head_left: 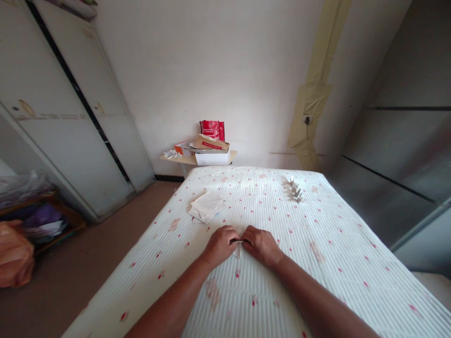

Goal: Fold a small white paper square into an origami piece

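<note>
A small folded piece of paper (237, 251) is pinched between my two hands, low over the middle of the quilted bed cover (253, 291). My left hand (221, 243) grips its left side with curled fingers. On the right side, the fingers of my right hand (261, 244) are closed on the same piece. My fingertips hide part of it. Beyond my left hand lies a loose stack of printed paper sheets (207, 205). Several small folded paper pieces (295, 190) form a cluster farther off at the right.
Past the bed's far edge, a small table (188, 159) holds a white box (213, 158), a red bag (212, 130) and more folded papers (172, 154). Cabinets (84, 103) stand at the left, and a grey wardrobe (398, 141) is at the right.
</note>
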Tool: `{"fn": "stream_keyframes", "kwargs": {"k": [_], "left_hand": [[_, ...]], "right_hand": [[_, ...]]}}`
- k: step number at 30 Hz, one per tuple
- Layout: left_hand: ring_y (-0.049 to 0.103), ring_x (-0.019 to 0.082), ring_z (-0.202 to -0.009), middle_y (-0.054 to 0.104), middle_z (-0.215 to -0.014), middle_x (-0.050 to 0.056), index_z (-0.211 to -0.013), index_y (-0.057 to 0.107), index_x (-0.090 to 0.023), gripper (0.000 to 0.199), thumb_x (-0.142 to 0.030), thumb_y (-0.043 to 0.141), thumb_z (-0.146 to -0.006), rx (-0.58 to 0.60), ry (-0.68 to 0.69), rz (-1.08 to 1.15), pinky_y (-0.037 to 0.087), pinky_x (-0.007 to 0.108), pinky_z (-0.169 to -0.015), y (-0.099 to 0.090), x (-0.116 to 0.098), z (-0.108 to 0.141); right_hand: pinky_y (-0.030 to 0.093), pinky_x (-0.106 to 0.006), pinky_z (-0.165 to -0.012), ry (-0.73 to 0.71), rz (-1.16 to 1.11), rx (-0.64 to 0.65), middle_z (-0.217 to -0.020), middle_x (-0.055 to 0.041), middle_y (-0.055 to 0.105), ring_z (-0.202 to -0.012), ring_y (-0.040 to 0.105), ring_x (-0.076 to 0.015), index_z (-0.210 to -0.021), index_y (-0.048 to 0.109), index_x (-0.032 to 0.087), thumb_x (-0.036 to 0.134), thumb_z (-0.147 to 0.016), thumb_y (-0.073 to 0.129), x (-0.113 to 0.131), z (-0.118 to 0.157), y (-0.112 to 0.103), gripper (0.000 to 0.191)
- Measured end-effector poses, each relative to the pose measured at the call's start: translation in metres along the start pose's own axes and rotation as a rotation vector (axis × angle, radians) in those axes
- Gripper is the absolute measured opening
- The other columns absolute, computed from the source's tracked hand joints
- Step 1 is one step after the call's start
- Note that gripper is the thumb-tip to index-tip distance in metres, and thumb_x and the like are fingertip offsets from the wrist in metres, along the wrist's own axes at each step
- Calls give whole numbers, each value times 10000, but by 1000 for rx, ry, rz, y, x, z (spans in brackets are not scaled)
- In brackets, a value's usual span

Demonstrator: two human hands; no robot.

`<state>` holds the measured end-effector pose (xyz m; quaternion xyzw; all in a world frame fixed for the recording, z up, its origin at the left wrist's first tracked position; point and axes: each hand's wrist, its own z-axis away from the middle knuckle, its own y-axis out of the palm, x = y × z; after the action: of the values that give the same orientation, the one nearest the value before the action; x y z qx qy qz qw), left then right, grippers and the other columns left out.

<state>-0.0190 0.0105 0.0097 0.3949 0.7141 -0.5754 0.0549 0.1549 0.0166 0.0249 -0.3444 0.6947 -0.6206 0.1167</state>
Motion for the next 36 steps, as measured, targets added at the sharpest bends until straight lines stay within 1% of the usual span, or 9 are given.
{"fn": "stream_keyframes", "kwargs": {"k": [3, 6, 10, 15, 22, 30, 36], "left_hand": [[547, 133, -761, 610, -751, 9, -735, 645, -178, 206, -43, 515, -649, -47, -49, 6, 407, 225, -703, -4, 3, 9], [559, 139, -771, 614, -770, 14, -744, 654, -173, 207, -55, 535, -622, -58, -102, 55, 423, 231, -716, -11, 6, 20], [567, 135, -757, 619, -764, 23, -739, 666, -170, 195, -96, 493, -688, -64, -145, 109, 429, 233, -713, -18, 8, 26], [554, 139, -722, 613, -714, 22, -686, 664, -169, 188, -127, 482, -706, -64, -143, 62, 411, 241, -692, -18, 4, 24], [551, 140, -732, 631, -708, 14, -678, 661, -175, 191, -141, 477, -718, -44, -138, 26, 386, 240, -709, -17, 0, 21], [559, 131, -704, 646, -711, 11, -702, 656, -169, 202, -182, 461, -754, -33, -222, -3, 379, 221, -670, -18, 8, 10], [567, 131, -716, 657, -709, 3, -693, 666, -183, 166, -164, 504, -725, -20, -171, 13, 380, 232, -715, -15, 12, 11]], "right_hand": [[329, -201, -581, 27, 54, 16, -816, -26, 589, -701, 554, -114, -801, 614, 175, 168, -808, 480, 3, -2, 3, 134], [323, -200, -584, 41, 75, 23, -826, -26, 586, -714, 553, -113, -795, 598, 169, 162, -811, 468, 4, -2, 5, 132], [313, -201, -584, 30, 57, 14, -829, -20, 585, -721, 555, -110, -782, 580, 173, 162, -823, 456, 4, -1, 3, 131], [293, -209, -568, 46, 69, -18, -803, -15, 587, -705, 561, -110, -744, 565, 175, 228, -855, 454, 4, -1, 3, 166], [276, -216, -549, 56, 84, -28, -797, -14, 590, -687, 557, -108, -741, 565, 176, 225, -849, 470, 4, -2, 6, 152], [276, -210, -554, 61, 62, -33, -796, -14, 588, -674, 548, -100, -749, 574, 174, 219, -846, 469, 2, -2, 7, 149], [275, -210, -548, 79, 42, -29, -797, -14, 593, -667, 549, -100, -747, 584, 177, 224, -842, 473, 1, -2, 9, 154]]}}
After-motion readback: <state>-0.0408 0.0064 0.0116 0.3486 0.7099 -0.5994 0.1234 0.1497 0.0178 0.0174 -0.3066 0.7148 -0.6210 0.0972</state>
